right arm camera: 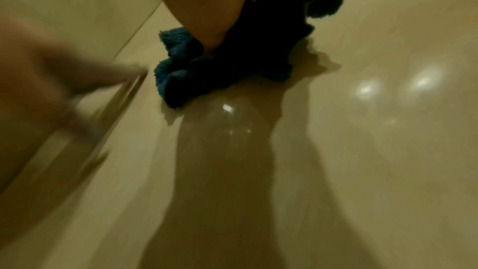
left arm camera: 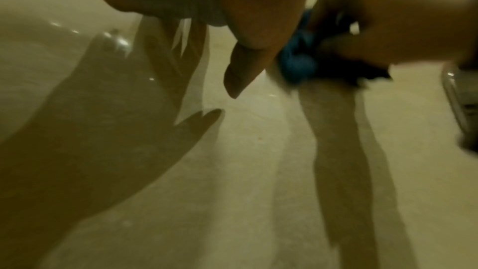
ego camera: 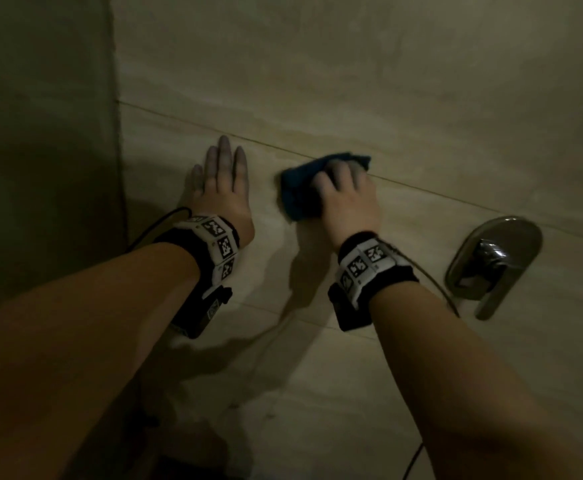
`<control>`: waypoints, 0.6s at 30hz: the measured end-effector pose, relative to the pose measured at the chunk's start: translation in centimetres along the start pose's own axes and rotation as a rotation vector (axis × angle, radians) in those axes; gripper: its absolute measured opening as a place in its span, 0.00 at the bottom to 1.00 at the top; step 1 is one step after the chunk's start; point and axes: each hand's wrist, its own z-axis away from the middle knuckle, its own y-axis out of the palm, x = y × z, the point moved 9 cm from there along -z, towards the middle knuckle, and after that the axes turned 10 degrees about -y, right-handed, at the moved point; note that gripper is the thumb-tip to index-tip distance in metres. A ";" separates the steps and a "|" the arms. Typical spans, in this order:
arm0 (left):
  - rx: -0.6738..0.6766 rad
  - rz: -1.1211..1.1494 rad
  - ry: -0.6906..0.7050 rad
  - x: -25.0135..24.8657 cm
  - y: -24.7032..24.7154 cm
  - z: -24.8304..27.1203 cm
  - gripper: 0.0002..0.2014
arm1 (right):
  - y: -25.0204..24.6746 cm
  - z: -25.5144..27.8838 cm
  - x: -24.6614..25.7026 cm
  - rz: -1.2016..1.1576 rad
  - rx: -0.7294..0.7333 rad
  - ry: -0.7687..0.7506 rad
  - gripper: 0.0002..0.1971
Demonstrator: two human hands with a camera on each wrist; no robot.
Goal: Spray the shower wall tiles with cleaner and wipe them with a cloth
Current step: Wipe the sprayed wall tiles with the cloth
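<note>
A: Two hands on the wall; which has the cloth?

B: The right hand [ego camera: 347, 195], fingers curled on the bunched dark-blue terry cloth [ego camera: 300, 188], pressed flat to the glossy beige wall tiles [ego camera: 404, 98], long side across a grout line. The left hand [ego camera: 219, 183] lies just left, fingers straight, empty.

A: Beyond?

B: A chrome mixer lever [ego camera: 494, 261] lower right; bare tile above.

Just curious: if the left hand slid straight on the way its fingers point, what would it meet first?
Only more wall tile: the left hand lies flat, fingers pointing up toward a grout line. The blue cloth sits off to its side.
</note>
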 end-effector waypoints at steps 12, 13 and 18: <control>-0.039 -0.058 0.177 -5.1 0.7 1.7 0.49 | 5.7 6.6 -1.2 -0.039 0.171 -0.086 0.15; -0.045 -0.057 0.181 -4.9 1.0 1.8 0.49 | 6.0 6.8 -1.3 -0.029 0.173 -0.102 0.15; -0.043 -0.092 0.189 -4.4 1.9 2.3 0.50 | 4.0 6.0 -2.7 0.061 0.023 -0.138 0.15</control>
